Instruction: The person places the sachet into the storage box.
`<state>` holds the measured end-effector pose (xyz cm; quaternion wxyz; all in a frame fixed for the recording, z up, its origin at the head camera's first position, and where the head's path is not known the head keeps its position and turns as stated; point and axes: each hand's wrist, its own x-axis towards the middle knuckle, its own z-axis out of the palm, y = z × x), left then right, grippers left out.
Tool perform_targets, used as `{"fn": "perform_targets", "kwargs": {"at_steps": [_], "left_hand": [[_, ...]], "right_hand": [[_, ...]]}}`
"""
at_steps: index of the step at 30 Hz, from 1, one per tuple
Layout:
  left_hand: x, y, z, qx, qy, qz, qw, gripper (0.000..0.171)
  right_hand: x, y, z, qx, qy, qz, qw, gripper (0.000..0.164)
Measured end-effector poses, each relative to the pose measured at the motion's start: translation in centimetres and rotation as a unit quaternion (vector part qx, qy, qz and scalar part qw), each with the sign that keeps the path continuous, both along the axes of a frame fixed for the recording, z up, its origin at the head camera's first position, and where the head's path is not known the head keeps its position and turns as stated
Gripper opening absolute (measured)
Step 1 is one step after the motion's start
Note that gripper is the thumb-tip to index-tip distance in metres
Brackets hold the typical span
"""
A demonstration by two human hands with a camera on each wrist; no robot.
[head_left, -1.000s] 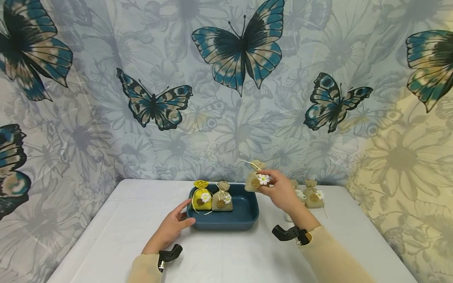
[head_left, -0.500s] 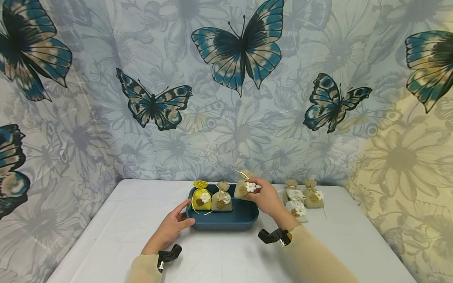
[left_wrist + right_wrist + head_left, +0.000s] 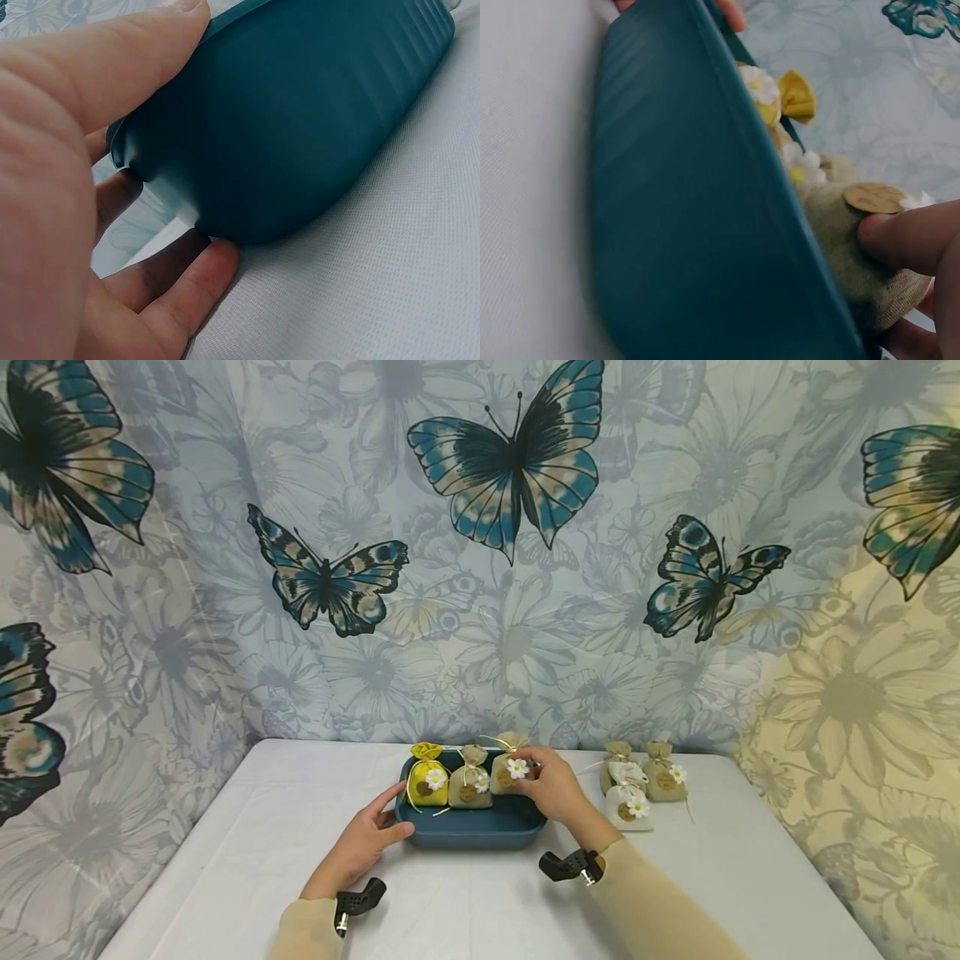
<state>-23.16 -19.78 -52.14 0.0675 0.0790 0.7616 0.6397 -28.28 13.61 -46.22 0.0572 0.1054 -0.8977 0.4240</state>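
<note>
A dark blue rectangular bin (image 3: 472,839) stands on the white table. My left hand (image 3: 367,835) grips its left end, with the thumb at the rim and fingers along the end wall in the left wrist view. Inside the bin, a yellow drawstring pouch (image 3: 425,793) sits at the left, beside a tan drawstring pouch (image 3: 467,777). My right hand (image 3: 553,785) pinches another tan pouch (image 3: 836,240) at the bin's back right, its thumb pressed below the round tag. That pouch carries a white daisy (image 3: 517,768) and is partly hidden by the fingers.
Right of the bin, a white pouch (image 3: 624,814) lies in front of two tan pouches, one partly covered (image 3: 617,752) and one farther right (image 3: 660,777). A butterfly-print cloth (image 3: 517,635) hangs behind the white-covered table (image 3: 450,910).
My right hand has carried the tan pouch left and down from above the bin's right rim into the bin, next to the other tan pouch. My left hand stays on the bin.
</note>
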Motion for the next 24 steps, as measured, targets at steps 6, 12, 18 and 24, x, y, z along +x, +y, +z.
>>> {"fn": "perform_targets", "kwargs": {"at_steps": [6,12,18,24], "left_hand": [[0.01,-0.05,-0.03,-0.005,0.003,0.003,1.0,0.073],[-0.01,0.01,-0.02,0.004,0.0,0.001,1.0,0.073],[-0.12,-0.04,-0.12,0.008,-0.002,-0.003,1.0,0.073],[-0.22,-0.07,-0.31,0.015,-0.004,-0.002,0.9999,0.074]], "right_hand": [[-0.08,-0.25,-0.36,0.013,0.007,0.003,1.0,0.041],[-0.1,-0.15,-0.53,0.075,0.031,0.012,0.997,0.041],[-0.21,0.28,-0.73,0.092,0.028,0.009,0.995,0.05],[-0.1,0.67,-0.9,0.076,0.02,0.004,0.997,0.048]]}}
